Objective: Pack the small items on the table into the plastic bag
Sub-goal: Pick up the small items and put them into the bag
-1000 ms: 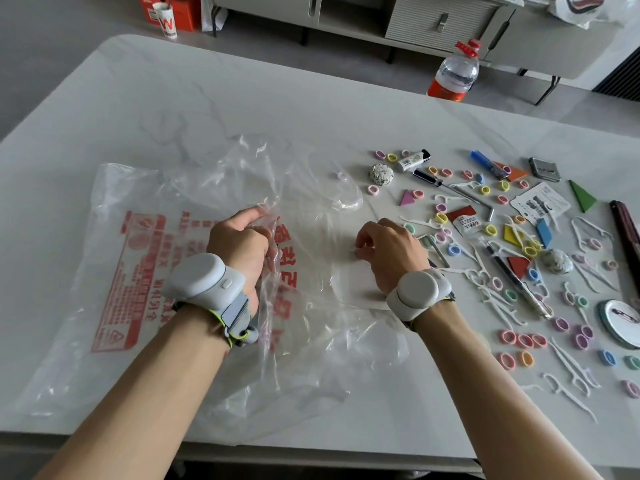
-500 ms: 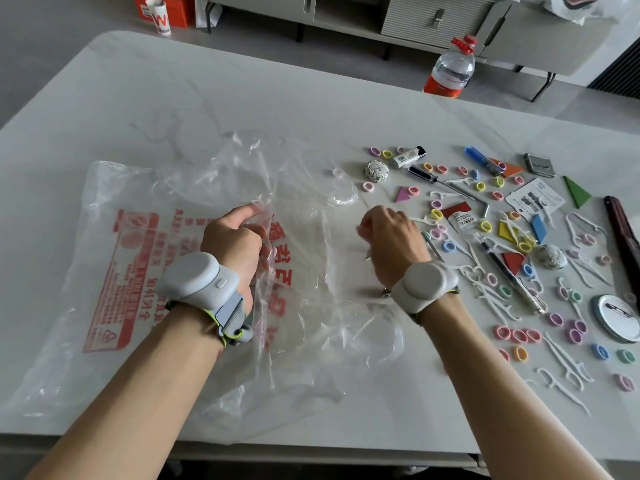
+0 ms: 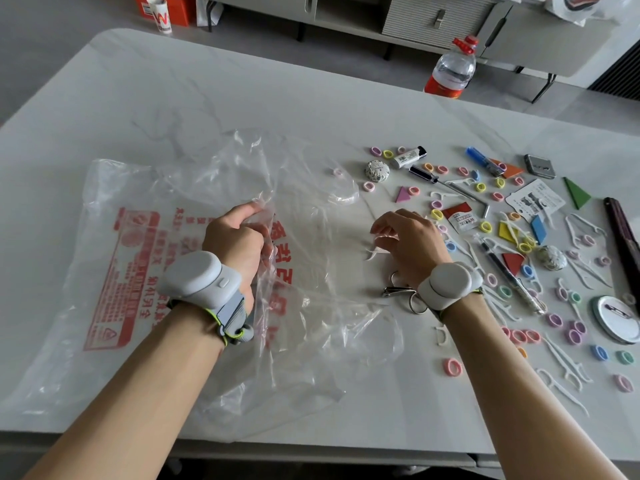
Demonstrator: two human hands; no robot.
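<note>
Dozens of small items (image 3: 519,237): scattered over the right half of the tabletop (image 3: 173,98), out to its right edge.
Plastic bag (image 3: 121,271): flat on the left half, mouth facing right toward the items.
Floss pick (image 3: 373,253): at the bag's mouth, long axis roughly along the near edge.
Right hand (image 3: 412,244): just over the pick, fingers loosely spread, plainly gripping nothing. It is the nearer hand to the pile, which lies to its right.
Left hand (image 3: 235,244): grips a fold of film, lifting the mouth.
</note>
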